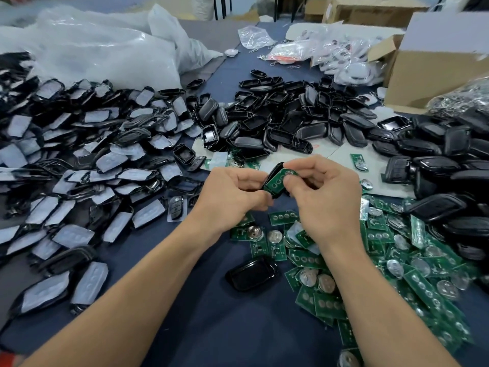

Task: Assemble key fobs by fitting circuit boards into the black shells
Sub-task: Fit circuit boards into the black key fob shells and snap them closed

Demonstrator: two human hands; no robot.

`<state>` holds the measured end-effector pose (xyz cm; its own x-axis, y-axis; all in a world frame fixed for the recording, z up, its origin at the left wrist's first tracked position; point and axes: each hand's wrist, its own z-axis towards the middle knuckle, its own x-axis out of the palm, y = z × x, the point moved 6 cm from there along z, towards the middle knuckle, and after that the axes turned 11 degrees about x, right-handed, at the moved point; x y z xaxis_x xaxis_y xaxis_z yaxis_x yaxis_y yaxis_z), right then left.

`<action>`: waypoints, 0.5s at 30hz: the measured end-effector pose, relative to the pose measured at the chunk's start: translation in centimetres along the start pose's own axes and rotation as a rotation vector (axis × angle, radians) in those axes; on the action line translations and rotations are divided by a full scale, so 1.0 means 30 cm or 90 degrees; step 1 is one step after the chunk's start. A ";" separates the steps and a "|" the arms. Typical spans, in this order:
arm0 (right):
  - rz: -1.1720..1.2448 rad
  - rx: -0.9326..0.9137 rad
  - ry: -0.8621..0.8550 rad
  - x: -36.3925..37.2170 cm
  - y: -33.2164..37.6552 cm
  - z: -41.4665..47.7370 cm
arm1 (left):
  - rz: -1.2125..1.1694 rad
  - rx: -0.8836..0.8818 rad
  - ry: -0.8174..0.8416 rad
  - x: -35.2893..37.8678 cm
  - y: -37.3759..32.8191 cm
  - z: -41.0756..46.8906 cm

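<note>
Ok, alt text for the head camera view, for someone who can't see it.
The left hand holds a black shell while the right hand fits a green circuit board into it, above a dark blue table. Heaps of shells lie left and behind, loose circuit boards right, a cardboard box and plastic bags beyond.
</note>
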<state>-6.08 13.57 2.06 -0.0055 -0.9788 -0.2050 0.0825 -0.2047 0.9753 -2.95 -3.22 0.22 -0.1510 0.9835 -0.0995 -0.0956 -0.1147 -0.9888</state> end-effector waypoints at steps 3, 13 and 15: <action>-0.015 -0.001 -0.002 -0.006 -0.001 0.010 | -0.017 0.015 0.016 0.012 -0.007 -0.002; 0.029 0.055 0.023 -0.018 -0.011 0.028 | -0.028 0.025 0.020 0.021 -0.007 0.020; 0.021 0.056 0.022 -0.019 -0.006 0.031 | -0.028 0.028 0.024 0.018 -0.007 0.020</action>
<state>-7.01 14.15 2.07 0.0304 -0.9844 -0.1734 -0.0053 -0.1736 0.9848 -3.60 -2.75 0.44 -0.1086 0.9922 -0.0606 -0.1449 -0.0761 -0.9865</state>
